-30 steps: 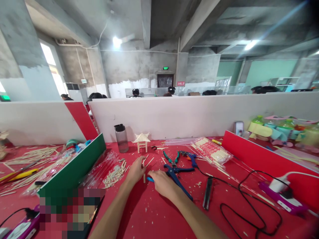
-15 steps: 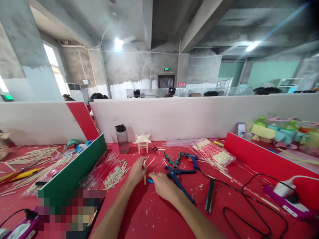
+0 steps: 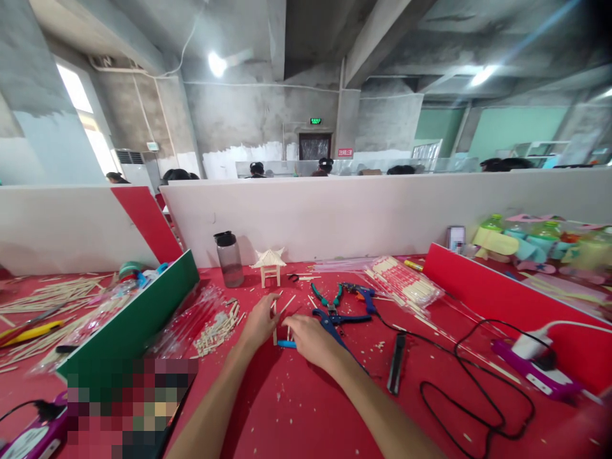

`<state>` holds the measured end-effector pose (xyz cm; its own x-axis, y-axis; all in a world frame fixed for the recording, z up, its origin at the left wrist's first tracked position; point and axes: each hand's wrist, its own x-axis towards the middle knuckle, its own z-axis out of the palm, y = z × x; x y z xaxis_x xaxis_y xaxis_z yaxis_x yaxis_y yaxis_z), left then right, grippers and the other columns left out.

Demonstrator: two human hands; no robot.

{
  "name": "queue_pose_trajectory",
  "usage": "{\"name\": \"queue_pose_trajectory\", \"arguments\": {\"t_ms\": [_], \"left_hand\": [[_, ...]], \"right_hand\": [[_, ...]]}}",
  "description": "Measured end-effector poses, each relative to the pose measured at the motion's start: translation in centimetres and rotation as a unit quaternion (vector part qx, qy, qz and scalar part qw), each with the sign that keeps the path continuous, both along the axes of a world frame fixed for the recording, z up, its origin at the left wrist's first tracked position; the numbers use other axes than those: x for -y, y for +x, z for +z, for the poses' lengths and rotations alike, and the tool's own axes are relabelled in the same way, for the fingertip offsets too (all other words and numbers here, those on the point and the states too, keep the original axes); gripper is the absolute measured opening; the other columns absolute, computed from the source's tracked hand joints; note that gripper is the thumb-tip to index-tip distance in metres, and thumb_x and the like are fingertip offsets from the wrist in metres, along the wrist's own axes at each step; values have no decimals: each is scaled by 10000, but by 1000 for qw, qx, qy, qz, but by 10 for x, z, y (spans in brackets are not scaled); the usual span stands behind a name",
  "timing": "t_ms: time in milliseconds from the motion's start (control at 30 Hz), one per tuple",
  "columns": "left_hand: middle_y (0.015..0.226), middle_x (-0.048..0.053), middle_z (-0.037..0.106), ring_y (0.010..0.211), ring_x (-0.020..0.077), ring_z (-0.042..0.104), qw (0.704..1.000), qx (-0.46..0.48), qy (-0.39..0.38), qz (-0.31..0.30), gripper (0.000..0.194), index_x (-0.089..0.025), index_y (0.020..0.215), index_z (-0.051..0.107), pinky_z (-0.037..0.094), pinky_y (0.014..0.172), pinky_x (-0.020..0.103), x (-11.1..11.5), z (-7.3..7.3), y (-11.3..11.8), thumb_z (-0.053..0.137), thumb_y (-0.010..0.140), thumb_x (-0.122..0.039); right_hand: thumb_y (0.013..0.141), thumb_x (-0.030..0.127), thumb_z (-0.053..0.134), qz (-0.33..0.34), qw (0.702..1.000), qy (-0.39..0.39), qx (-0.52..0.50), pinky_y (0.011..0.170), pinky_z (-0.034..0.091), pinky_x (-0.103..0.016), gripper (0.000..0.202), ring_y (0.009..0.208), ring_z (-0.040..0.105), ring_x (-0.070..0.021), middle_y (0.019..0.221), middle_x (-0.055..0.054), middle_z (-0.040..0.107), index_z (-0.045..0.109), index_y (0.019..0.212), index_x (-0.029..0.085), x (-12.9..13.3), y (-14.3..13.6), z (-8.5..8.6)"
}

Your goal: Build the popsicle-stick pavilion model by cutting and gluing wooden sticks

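Observation:
My left hand [image 3: 261, 324] is closed on a thin pale wooden stick [image 3: 275, 333], which points down toward the table between my hands. Close on its right, my right hand [image 3: 310, 339] curls around a slim blue object [image 3: 287, 344]; its near part shows beside the stick, and the rest is hidden under the fingers. Another loose stick [image 3: 287, 303] lies just beyond the fingertips. Behind them stands a small stick-built pavilion [image 3: 270, 266] with a peaked roof. To the right of my right hand lie blue-handled cutters [image 3: 342, 317] and green-handled pliers [image 3: 329, 299].
A dark-lidded bottle [image 3: 229, 261] stands at the back left. Cut stick pieces [image 3: 217, 331] are heaped left of my hands. A glue gun [image 3: 364, 297], bagged sticks [image 3: 406, 280], a black utility knife [image 3: 396, 363] and a looping cable [image 3: 459, 357] occupy the right. Green [image 3: 138, 312] and red [image 3: 516, 319] dividers flank the space.
The view has shifted slightly, moving the scene up and left. More of the blue object shows, lying level with its end by the stick's foot. My hands stay close together.

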<state>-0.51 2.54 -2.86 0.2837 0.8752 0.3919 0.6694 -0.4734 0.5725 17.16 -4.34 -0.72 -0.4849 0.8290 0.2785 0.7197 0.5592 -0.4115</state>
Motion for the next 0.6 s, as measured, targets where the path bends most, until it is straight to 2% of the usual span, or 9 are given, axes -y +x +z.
{"name": "queue_pose_trajectory", "arguments": {"t_ms": [67, 133, 233, 333, 433, 600], "left_hand": [[1056, 86, 656, 751, 177, 616, 1000, 0, 3, -4, 381, -166, 1187, 552, 481, 748, 295, -1, -1, 0, 562, 807, -172], [989, 76, 667, 734, 181, 613, 1000, -5, 2, -2, 381, -164, 1186, 554, 474, 731, 294, -1, -1, 0, 560, 805, -162], [946, 66, 669, 725, 181, 613, 1000, -14, 0, 8, 393, -163, 1183, 553, 464, 717, 289, -1, 0, -2, 557, 792, -128], [969, 66, 667, 742, 171, 615, 1000, -28, -3, 14, 408, -165, 1194, 539, 460, 737, 280, 0, 2, -2, 544, 791, -103], [915, 59, 672, 754, 179, 620, 998, -47, -14, 24, 400, -162, 1206, 532, 457, 732, 277, 3, 5, -1, 537, 808, -117], [1056, 90, 667, 819, 181, 633, 998, -54, -19, 20, 391, -161, 1209, 536, 464, 772, 278, 6, 6, 0, 545, 820, -124]], "right_hand": [[837, 3, 409, -23, 1000, 3, -17, 875, 419, -255, 437, 1010, 630, -184, 1092, -67, 698, 626, 1154, 213, -6, 8, 3], [861, 24, 410, -61, 998, 16, -19, 886, 420, -265, 395, 1006, 627, -189, 1075, -74, 699, 634, 1135, 201, -12, 20, 4], [875, 137, 513, -133, 991, 30, 15, 936, 405, -321, 301, 1053, 592, -238, 1108, -116, 669, 624, 1152, 175, -18, 38, 3], [820, 260, 641, -182, 980, -12, 77, 936, 404, -395, 468, 1141, 541, -317, 1209, -160, 605, 556, 1273, 180, -19, 53, 0], [769, 255, 681, -182, 974, -65, 114, 914, 410, -421, 607, 1177, 526, -352, 1277, -164, 560, 490, 1343, 208, -18, 63, -3], [735, 135, 635, -164, 978, -77, 104, 929, 392, -375, 681, 1205, 525, -331, 1327, -161, 540, 436, 1384, 191, -19, 70, -5]]}}
